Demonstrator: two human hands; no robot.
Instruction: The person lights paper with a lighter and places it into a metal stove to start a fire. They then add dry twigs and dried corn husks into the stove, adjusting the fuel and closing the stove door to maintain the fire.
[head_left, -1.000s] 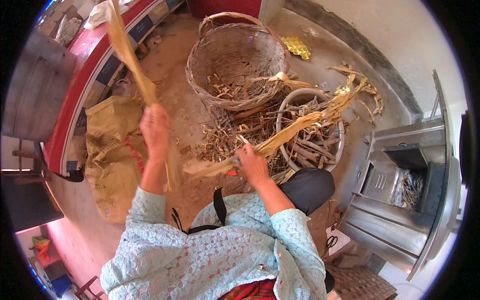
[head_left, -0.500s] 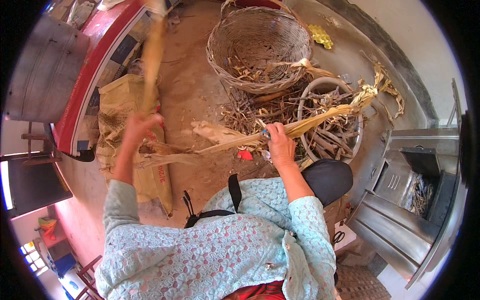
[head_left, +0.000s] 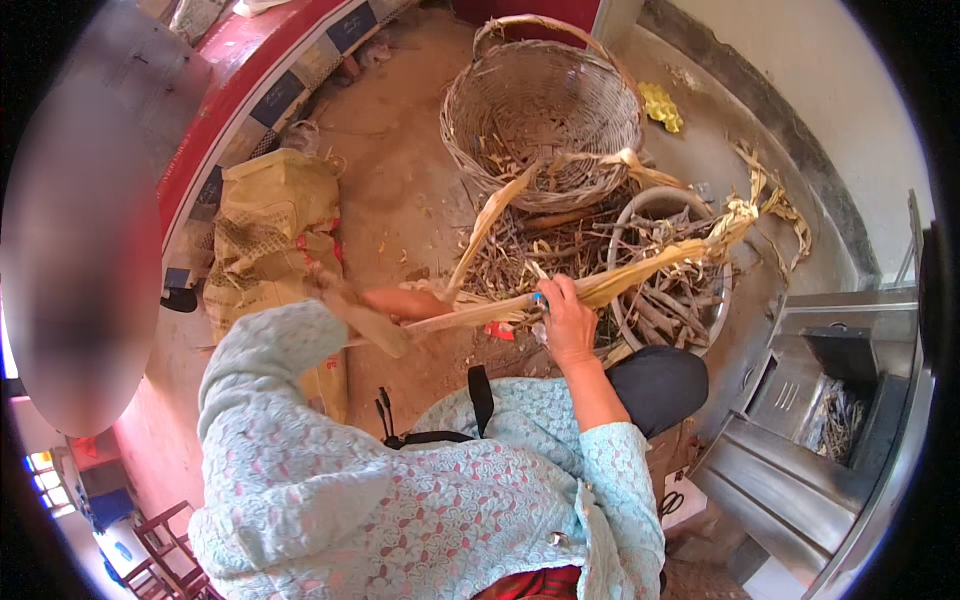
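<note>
My right hand (head_left: 567,318) is closed round a long dry corn stalk (head_left: 505,309), whose papery leaves (head_left: 655,268) stretch rightward over a round tub of sticks (head_left: 660,300). Something small and blue shows at that hand's fingers, too small to name. Farther left, my left hand (head_left: 412,303) is bent inward against the stalk, partly smeared by motion. A long dry corn leaf (head_left: 490,220) rises from its grip toward the basket. A blurred dry piece (head_left: 372,325) crosses near its wrist.
Beyond the hands stand a wicker basket (head_left: 545,95) and a twig heap (head_left: 500,245). A tan sack (head_left: 270,205) lies left. At right is a metal stove (head_left: 785,465) with twigs in its opening; scissors (head_left: 672,503) lie nearby. A blurred grey oval (head_left: 80,260) fills the left side.
My left hand has swung down and rightward from its raised place over the sack, bringing the leaf beside the stalk. The right hand keeps its grip. A blurred oval has appeared at left.
</note>
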